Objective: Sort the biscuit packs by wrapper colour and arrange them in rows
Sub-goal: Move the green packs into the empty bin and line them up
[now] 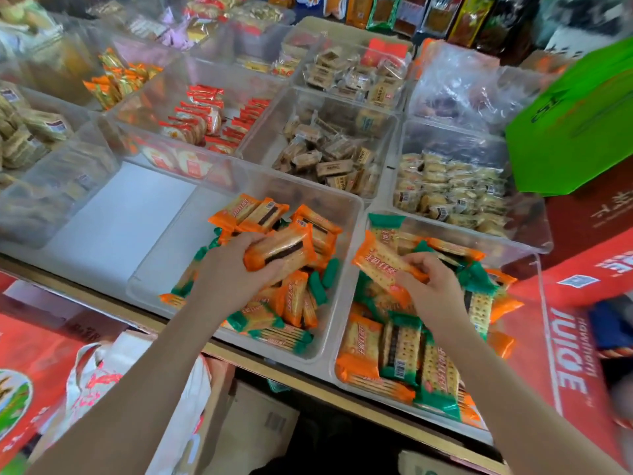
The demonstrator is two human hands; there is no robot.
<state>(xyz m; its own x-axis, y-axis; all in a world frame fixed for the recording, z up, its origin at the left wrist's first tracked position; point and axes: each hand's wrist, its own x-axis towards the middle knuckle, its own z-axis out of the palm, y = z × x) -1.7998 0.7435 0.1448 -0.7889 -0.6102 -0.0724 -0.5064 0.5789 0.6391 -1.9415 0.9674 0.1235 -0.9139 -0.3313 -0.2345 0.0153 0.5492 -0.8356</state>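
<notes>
Two clear plastic bins at the front hold mixed orange and green biscuit packs. Over the left bin (164, 269), my left hand (236, 269) grips a small stack of orange packs (284, 250). More orange packs (260, 212) lie behind it, with green packs (322, 282) underneath. Over the right bin (346, 303), my right hand (435, 289) pinches a single orange pack (380, 265). Below that hand lie green packs (400, 351) and orange packs (359, 347) side by side near the bin's front.
Further clear bins behind hold red-wrapped biscuits (205, 121), brown-labelled packs (329, 156) and pale packs (452, 190). A green bag (575, 125) hangs at the right. Red cartons (561, 341) flank the shelf edge (274, 375); cardboard boxes sit below.
</notes>
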